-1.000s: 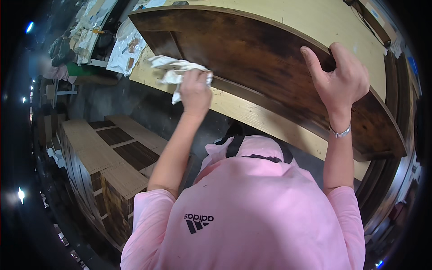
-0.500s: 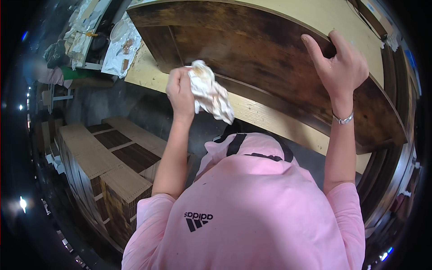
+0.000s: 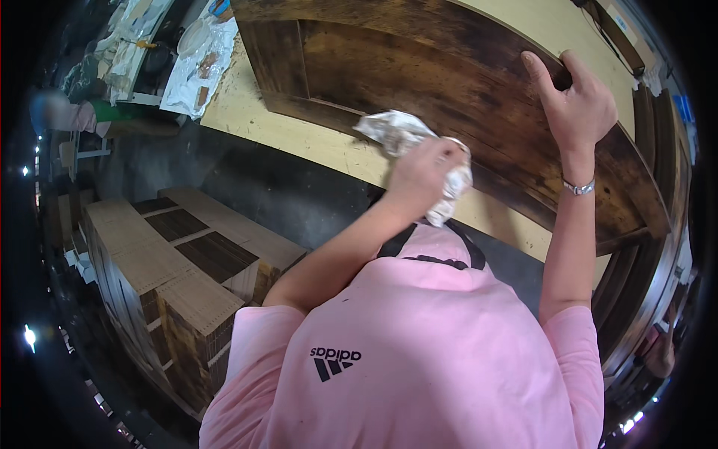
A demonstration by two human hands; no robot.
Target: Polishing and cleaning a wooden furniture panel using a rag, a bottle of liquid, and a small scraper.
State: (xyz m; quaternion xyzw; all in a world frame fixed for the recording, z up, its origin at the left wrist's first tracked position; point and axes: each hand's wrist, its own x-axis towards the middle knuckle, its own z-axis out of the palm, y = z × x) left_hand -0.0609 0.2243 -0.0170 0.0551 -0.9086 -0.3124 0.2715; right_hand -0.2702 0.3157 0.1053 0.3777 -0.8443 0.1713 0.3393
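Note:
A crumpled white rag (image 3: 396, 129) is bunched in my left hand (image 3: 420, 179), which is closed around it. The rag lies over the lower near edge of a dark brown wooden panel (image 3: 374, 71) with a raised frame, and I cannot tell how firmly it presses. My right hand (image 3: 585, 111) holds the panel's far edge on the right, thumb on the face toward me and fingers mostly hidden behind. The panel is tilted up on a pale workbench (image 3: 299, 146).
Stacked dark panels with cardboard (image 3: 179, 277) stand on the floor at left. A plastic sheet (image 3: 196, 71) with small items covers the bench's far left. More dark panels (image 3: 649, 247) line the right side. Another person (image 3: 75, 116) is at the far left.
My left hand has moved right with the rag, from the panel's left part to the middle of its lower edge. My right hand keeps its hold, and the panel has shifted slightly.

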